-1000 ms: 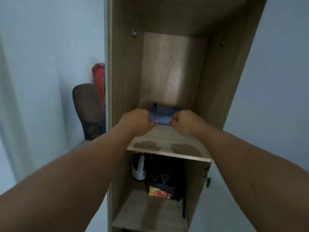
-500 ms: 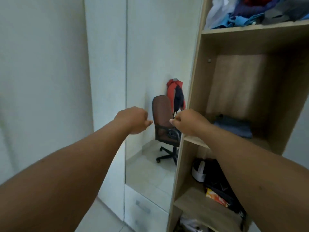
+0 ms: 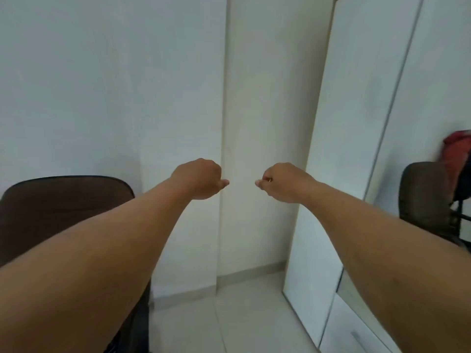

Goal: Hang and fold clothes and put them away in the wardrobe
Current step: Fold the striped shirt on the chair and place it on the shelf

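I hold both arms straight out in front of me, my left hand point(image 3: 197, 179) and my right hand point(image 3: 283, 182) curled into loose fists with the thumbs pointing toward each other across a small gap, and neither has hold of anything. No clothes are in sight from here, so I cannot tell where the next garment lies. I face a bare wall corner point(image 3: 224, 123), with a brown chair point(image 3: 63, 207) low on my left and the white wardrobe door point(image 3: 356, 123) standing just to my right, its mirror showing a second view of the chair with something red draped over it. I judge the risk to be clumsiness: swinging my arms while I turn could knock my right knuckles on the door's edge, or I could catch the chair with my leg. I see no brand, label or writing anywhere.
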